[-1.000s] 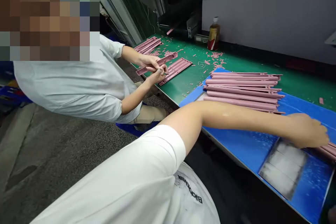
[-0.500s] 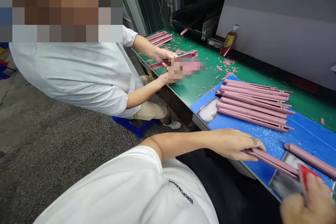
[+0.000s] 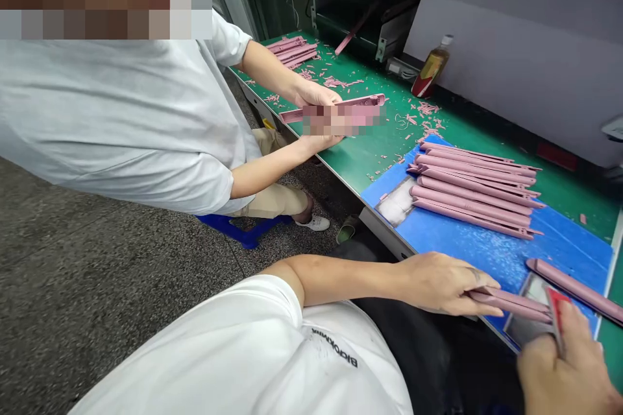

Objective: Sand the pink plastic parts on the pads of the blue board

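My left hand (image 3: 442, 284) grips one end of a long pink plastic bar (image 3: 511, 305) at the near edge of a blue mat (image 3: 487, 253). My right hand (image 3: 559, 363) sits at the lower right corner, pinching a flat red-edged tool (image 3: 555, 318) against the bar's far part. A second pink bar (image 3: 574, 288) lies on the mat just beyond it. Several similar bars form a neat row (image 3: 472, 191) farther up the mat. A grey worn pad (image 3: 528, 318) shows under the held bar.
A co-worker's hands (image 3: 316, 110) hold a pink part, partly blurred, over a green bench (image 3: 379, 149) strewn with pink shavings. More pink parts (image 3: 292, 52) lie at the far end. A bottle (image 3: 431, 68) stands by the wall, and a blue stool (image 3: 238, 227) is under the co-worker.
My left arm has come back from reaching across the mat and now holds a bar at the near edge. My right hand with the red tool has appeared at the lower right.
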`<state>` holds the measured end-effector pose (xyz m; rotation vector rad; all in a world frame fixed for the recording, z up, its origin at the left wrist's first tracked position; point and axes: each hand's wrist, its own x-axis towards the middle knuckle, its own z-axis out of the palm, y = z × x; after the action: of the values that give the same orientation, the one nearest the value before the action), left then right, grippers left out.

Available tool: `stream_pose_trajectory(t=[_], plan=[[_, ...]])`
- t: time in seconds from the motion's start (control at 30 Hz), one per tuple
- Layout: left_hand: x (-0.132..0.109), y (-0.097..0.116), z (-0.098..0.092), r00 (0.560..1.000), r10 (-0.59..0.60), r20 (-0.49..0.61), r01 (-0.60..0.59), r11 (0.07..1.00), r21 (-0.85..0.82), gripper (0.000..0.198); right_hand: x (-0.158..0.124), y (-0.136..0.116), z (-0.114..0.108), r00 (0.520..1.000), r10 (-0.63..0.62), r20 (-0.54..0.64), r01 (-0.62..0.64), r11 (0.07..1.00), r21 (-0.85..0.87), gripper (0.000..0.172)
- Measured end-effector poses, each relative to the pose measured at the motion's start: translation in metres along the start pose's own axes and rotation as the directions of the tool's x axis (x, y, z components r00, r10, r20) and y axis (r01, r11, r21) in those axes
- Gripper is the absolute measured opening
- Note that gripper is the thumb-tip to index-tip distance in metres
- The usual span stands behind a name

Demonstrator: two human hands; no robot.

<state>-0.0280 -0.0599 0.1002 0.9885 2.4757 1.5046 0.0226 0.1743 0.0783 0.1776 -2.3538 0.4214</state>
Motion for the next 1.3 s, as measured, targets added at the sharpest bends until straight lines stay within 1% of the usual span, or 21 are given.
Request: stream_pose_trajectory(t=[0.03, 0.07, 0.17, 0.2, 0.27, 0.3, 0.37, 0.43, 0.57, 0.7, 0.83, 0.87, 0.9, 0.97, 1.0, 1.03, 1.07, 1.1, 1.13, 1.2, 1.3], plan=[[-0.001, -0.001, 0.001, 1.0, 0.026, 0.003, -0.026, 1.0, 0.004, 0.047, 0.0, 0.0, 0.0, 0.999, 0.052, -0.007, -0.052, 0.998, -0.017, 0.08], [-0.002, -0.002, 0.001, 0.999, 0.04, 0.006, -0.04, 0.999, 0.006, 0.045, 0.0, -0.001, 0.001, 0.998, 0.059, 0.023, -0.059, 0.998, 0.0, 0.079], [-0.006, -0.004, -0.002, 0.998, 0.064, 0.01, -0.064, 0.998, 0.022, 0.044, 0.002, -0.004, -0.001, 0.992, -0.051, 0.111, 0.037, 0.991, 0.126, 0.084], [-0.009, -0.004, -0.002, 0.997, 0.071, 0.003, -0.071, 0.997, 0.021, 0.046, 0.004, -0.005, -0.003, 0.994, -0.071, 0.082, 0.062, 0.992, 0.107, 0.083], [-0.015, -0.004, -0.003, 0.997, 0.071, -0.032, -0.071, 0.997, 0.011, 0.051, 0.007, -0.01, -0.008, 0.994, -0.097, 0.046, 0.097, 0.995, -0.01, 0.081], [-0.019, -0.004, -0.002, 0.997, 0.061, -0.054, -0.06, 0.998, 0.004, 0.05, 0.008, -0.014, -0.012, 0.99, -0.139, 0.025, 0.14, 0.988, -0.057, 0.08], [-0.024, -0.006, -0.001, 0.997, 0.044, -0.066, -0.045, 0.999, -0.01, 0.039, 0.007, -0.022, -0.017, 0.967, -0.167, 0.192, 0.161, 0.986, 0.05, 0.082], [-0.026, -0.012, 0.001, 0.993, 0.046, -0.11, -0.047, 0.999, -0.012, 0.03, 0.006, -0.022, -0.016, 0.923, -0.237, 0.304, 0.203, 0.969, 0.137, 0.077], [-0.025, -0.019, 0.005, 0.964, 0.11, -0.244, -0.106, 0.994, 0.027, 0.037, 0.001, -0.005, -0.009, 0.965, -0.06, 0.256, 0.072, 0.997, -0.038, 0.072], [-0.031, -0.015, 0.005, 0.968, 0.1, -0.231, -0.089, 0.994, 0.06, 0.03, -0.002, 0.002, -0.011, 0.92, -0.083, 0.383, 0.083, 0.996, 0.017, 0.071], [-0.035, -0.021, 0.006, 0.951, 0.064, -0.302, -0.044, 0.996, 0.073, 0.035, 0.009, 0.02, -0.006, 0.917, 0.103, 0.386, -0.061, 0.991, -0.119, 0.073], [-0.035, -0.022, 0.008, 0.949, 0.051, -0.311, -0.029, 0.997, 0.075, 0.035, 0.011, 0.025, -0.006, 0.909, 0.102, 0.405, -0.06, 0.992, -0.116, 0.073], [-0.036, -0.023, 0.009, 0.95, 0.039, -0.311, -0.016, 0.997, 0.075, 0.035, 0.012, 0.029, -0.007, 0.9, 0.06, 0.433, -0.028, 0.997, -0.079, 0.072], [-0.036, -0.022, 0.013, 0.958, 0.019, -0.287, -0.002, 0.998, 0.062, 0.036, 0.01, 0.035, -0.01, 0.891, -0.078, 0.448, 0.073, 0.997, 0.028, 0.071], [-0.036, -0.021, 0.015, 0.964, 0.009, -0.266, 0.005, 0.999, 0.051, 0.037, 0.008, 0.039, -0.011, 0.921, -0.086, 0.38, 0.082, 0.996, 0.028, 0.071], [-0.035, -0.021, 0.015, 0.971, -0.006, -0.238, 0.016, 0.999, 0.039, 0.039, 0.006, 0.043, -0.01, 0.961, -0.04, 0.275, 0.05, 0.998, -0.03, 0.071], [-0.033, -0.021, 0.014, 0.977, -0.03, -0.209, 0.035, 0.999, 0.025, 0.042, 0.004, 0.048, -0.008, 0.981, -0.007, 0.192, 0.023, 0.996, -0.081, 0.07], [-0.031, -0.022, 0.012, 0.983, -0.05, -0.178, 0.052, 0.999, 0.011, 0.045, 0.003, 0.053, -0.005, 0.981, 0.008, 0.193, 0.008, 0.996, -0.085, 0.072], [-0.03, -0.023, 0.009, 0.987, -0.066, -0.15, 0.066, 0.998, 0.0, 0.047, 0.002, 0.057, -0.002, 0.965, 0.02, 0.262, -0.009, 0.999, -0.041, 0.076], [-0.028, -0.024, 0.003, 0.991, -0.092, -0.096, 0.091, 0.996, -0.015, 0.053, 0.001, 0.064, 0.003, 0.948, -0.039, 0.315, 0.019, 0.998, 0.066, 0.078], [-0.029, -0.019, -0.004, 0.993, -0.093, -0.07, 0.094, 0.996, 0.01, 0.055, 0.003, 0.067, 0.001, 0.977, -0.063, 0.205, 0.051, 0.997, 0.063, 0.077]])
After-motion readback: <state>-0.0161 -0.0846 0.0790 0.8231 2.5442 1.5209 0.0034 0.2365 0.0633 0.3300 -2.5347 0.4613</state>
